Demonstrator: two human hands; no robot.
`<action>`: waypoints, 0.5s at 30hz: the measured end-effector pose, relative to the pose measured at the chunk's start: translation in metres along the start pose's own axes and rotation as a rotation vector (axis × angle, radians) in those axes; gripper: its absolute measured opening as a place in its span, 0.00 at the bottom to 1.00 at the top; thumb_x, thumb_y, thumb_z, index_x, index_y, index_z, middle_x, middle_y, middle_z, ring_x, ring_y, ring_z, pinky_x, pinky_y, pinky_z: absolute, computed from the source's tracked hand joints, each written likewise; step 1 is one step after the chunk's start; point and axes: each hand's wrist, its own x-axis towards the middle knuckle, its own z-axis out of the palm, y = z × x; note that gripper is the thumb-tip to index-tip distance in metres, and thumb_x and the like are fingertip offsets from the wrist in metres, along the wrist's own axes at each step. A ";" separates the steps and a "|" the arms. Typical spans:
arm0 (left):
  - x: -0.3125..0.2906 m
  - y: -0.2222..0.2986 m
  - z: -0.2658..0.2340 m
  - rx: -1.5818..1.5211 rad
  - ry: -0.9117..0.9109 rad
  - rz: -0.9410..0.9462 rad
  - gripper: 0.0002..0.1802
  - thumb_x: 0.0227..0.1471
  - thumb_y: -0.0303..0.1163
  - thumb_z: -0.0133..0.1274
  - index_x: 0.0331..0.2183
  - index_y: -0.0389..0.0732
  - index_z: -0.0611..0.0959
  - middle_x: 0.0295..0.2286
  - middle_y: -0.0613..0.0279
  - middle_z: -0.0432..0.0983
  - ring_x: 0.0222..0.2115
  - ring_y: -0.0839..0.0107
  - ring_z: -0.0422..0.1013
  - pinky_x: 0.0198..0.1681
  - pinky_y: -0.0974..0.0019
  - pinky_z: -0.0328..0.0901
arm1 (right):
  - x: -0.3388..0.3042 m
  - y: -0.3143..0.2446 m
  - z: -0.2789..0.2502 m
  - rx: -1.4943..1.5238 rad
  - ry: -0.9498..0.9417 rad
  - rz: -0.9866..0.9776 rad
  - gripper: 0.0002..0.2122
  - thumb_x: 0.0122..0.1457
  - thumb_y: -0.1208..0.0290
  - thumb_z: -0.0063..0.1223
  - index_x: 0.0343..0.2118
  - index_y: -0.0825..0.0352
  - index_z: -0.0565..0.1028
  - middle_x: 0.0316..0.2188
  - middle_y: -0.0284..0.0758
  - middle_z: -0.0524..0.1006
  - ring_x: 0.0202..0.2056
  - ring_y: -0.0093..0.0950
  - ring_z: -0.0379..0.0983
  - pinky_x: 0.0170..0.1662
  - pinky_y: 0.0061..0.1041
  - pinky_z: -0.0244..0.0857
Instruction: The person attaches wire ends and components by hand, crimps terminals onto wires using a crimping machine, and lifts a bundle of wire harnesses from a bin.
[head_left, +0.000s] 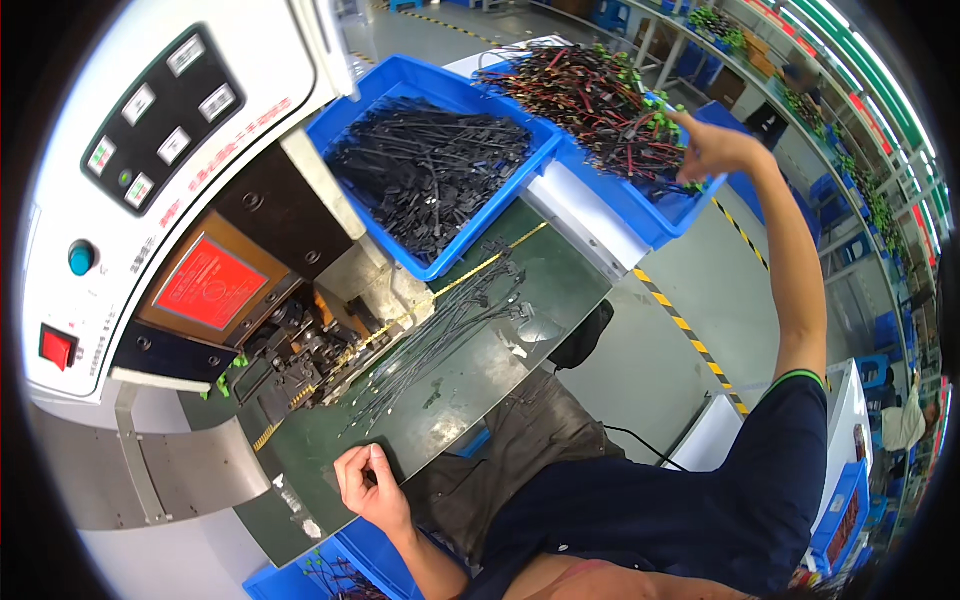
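Observation:
My left hand (372,486) rests near the front edge of the green worktable (455,410), fingers curled in, and nothing shows in them. Up and to its right lies a loose bundle of thin black cables (440,335) with small connectors. My right arm is stretched far out to the right. At its end, my right hand (722,150) is over the rim of a blue bin (655,225), fingers apart and nothing seen in them. Heaped in that bin are red and black wires (590,100) with green connectors.
A white machine (215,60) with buttons, a red switch (57,348) and a metal press tool (310,350) stands at left. Behind the table sits a blue bin (455,262) full of black cables (430,160). Another blue bin (375,555) is low at the front. Shelving lines the right.

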 end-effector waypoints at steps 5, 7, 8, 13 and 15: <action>0.006 0.007 0.014 -0.019 -0.030 0.059 0.03 0.51 0.18 0.60 0.31 0.31 0.82 0.30 0.59 0.75 0.25 0.76 0.66 0.30 0.74 0.63 | 0.075 0.108 0.061 -0.201 0.428 -0.386 0.36 0.57 0.73 0.58 0.67 0.59 0.54 0.36 0.47 0.79 0.41 0.43 0.78 0.45 0.39 0.70; 0.007 0.009 0.012 -0.001 -0.013 0.068 0.04 0.50 0.18 0.61 0.31 0.32 0.82 0.30 0.59 0.75 0.24 0.76 0.66 0.29 0.74 0.64 | 0.090 0.095 0.071 -0.375 0.585 -0.403 0.28 0.60 0.76 0.49 0.65 0.60 0.58 0.41 0.49 0.78 0.44 0.48 0.75 0.48 0.41 0.69; 0.006 0.008 0.009 0.010 -0.002 0.061 0.04 0.50 0.18 0.61 0.31 0.32 0.82 0.29 0.59 0.75 0.24 0.76 0.66 0.29 0.74 0.64 | 0.081 0.083 0.070 -0.410 0.530 -0.338 0.26 0.62 0.78 0.45 0.64 0.61 0.61 0.44 0.49 0.77 0.46 0.50 0.74 0.49 0.41 0.68; 0.007 0.018 0.009 0.099 -0.004 0.069 0.05 0.50 0.18 0.61 0.32 0.33 0.83 0.30 0.58 0.75 0.24 0.76 0.68 0.29 0.73 0.65 | -0.028 -0.020 0.072 -0.500 0.930 -0.230 0.20 0.59 0.77 0.50 0.55 0.61 0.70 0.40 0.38 0.77 0.42 0.39 0.77 0.41 0.36 0.72; 0.009 0.023 0.014 0.236 -0.092 0.158 0.11 0.47 0.23 0.63 0.36 0.37 0.85 0.37 0.58 0.77 0.29 0.68 0.71 0.34 0.68 0.67 | -0.050 -0.056 0.101 -0.151 0.936 -0.788 0.12 0.57 0.80 0.50 0.44 0.65 0.77 0.38 0.40 0.78 0.39 0.39 0.77 0.40 0.36 0.72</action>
